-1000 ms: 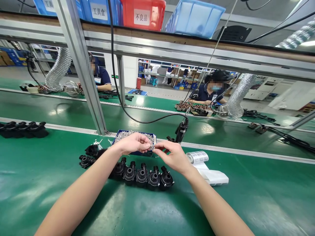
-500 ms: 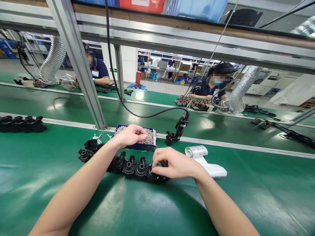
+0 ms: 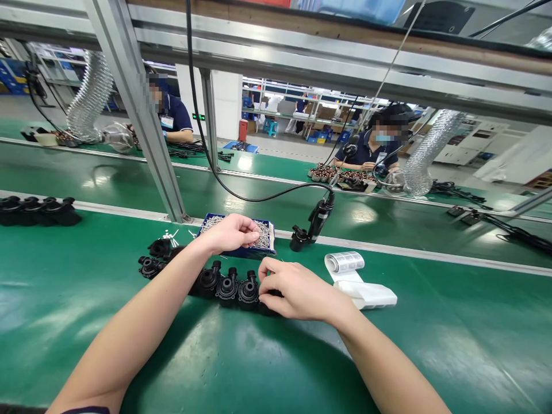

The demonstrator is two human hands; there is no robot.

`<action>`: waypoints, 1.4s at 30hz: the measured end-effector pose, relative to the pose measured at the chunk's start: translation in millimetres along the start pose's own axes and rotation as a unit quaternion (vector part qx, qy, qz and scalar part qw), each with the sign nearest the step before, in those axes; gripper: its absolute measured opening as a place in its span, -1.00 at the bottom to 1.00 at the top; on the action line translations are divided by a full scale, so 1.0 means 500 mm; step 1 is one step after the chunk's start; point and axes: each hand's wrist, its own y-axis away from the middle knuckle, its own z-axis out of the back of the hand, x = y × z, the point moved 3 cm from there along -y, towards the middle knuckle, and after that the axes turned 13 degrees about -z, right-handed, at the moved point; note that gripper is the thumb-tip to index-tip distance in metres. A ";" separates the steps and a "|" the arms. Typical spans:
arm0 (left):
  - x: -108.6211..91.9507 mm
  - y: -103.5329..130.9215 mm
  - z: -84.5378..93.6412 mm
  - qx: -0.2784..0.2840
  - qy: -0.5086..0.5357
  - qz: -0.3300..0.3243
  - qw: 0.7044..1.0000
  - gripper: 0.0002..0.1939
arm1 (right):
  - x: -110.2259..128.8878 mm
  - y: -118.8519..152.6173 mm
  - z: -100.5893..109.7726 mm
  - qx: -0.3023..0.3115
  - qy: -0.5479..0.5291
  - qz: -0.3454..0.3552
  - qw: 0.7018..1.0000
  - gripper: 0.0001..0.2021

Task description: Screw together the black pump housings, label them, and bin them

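Over a blue box (image 3: 271, 237) heaped with silver screws (image 3: 263, 233) is my left hand (image 3: 236, 233), its thumb and fingertips pinched together. Whatever lies between those fingertips is too small to make out. My right hand (image 3: 291, 287) is closed in a pinch at the right end of a row of black pump housings (image 3: 226, 287). Its fingertips touch the end housing and mostly cover it, and anything they hold is hidden. Several round housings stand side by side with their spouts pointing away from me. My left forearm hides part of the row.
A black power screwdriver (image 3: 321, 215) hangs on a cable beside another black housing (image 3: 297, 238). On the right lies a roll of labels (image 3: 345, 262) with white backing paper. White pins (image 3: 170, 237) lie behind the row. Two people sit at the far bench. A metal post (image 3: 138, 115) rises left.
My right hand has shifted slightly left, its pinch moving across the end housing. My left hand stays over the screw box, almost unmoved. The view has tilted slightly.
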 end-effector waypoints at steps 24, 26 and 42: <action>-0.020 0.010 -0.032 0.049 0.128 0.048 0.989 -0.50 | -0.066 -0.036 0.022 -0.321 -0.195 -0.024 0.927 -0.87; -0.016 0.009 -0.035 0.047 0.128 0.049 0.990 -0.51 | -0.067 -0.038 0.018 -0.334 -0.184 -0.018 0.924 -0.86; 0.002 0.007 0.024 0.005 -0.023 0.029 0.999 -0.58 | -0.071 -0.045 -0.028 -0.062 -0.069 0.105 0.990 -0.84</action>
